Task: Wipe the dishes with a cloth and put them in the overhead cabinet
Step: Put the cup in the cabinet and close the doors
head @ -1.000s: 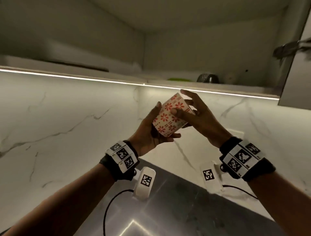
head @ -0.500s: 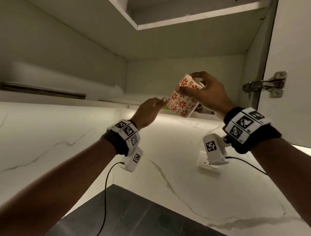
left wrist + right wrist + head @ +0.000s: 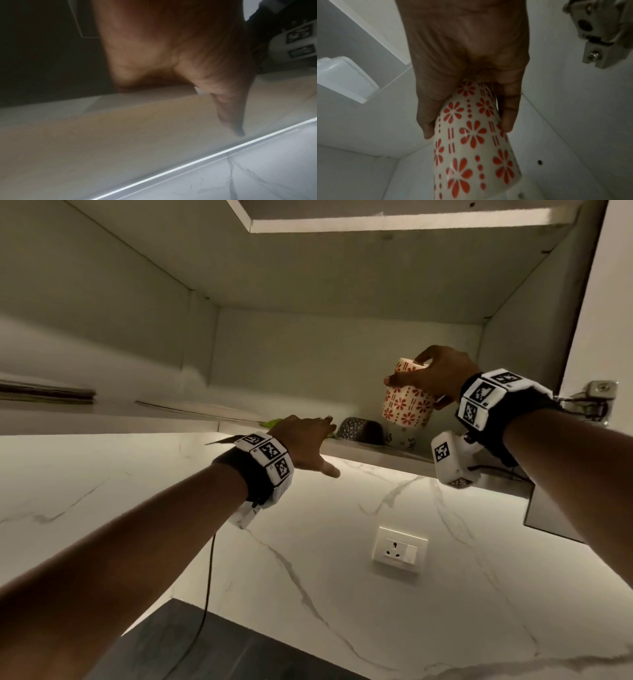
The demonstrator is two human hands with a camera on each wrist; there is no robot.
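Gripping the floral cup [image 3: 407, 402] upright by its upper part, the right hand [image 3: 435, 374] holds it just above the cabinet shelf [image 3: 387, 451], beside a dark cup [image 3: 359, 430], while the left hand [image 3: 305, 441], fingers extended and empty, rests at the shelf edge.

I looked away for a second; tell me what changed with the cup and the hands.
The left hand let go of the cup and now reaches toward the cabinet shelf, fingers straight. The right hand alone lifted the cup up into the cabinet, above the shelf. The dark cup on the shelf stayed put.
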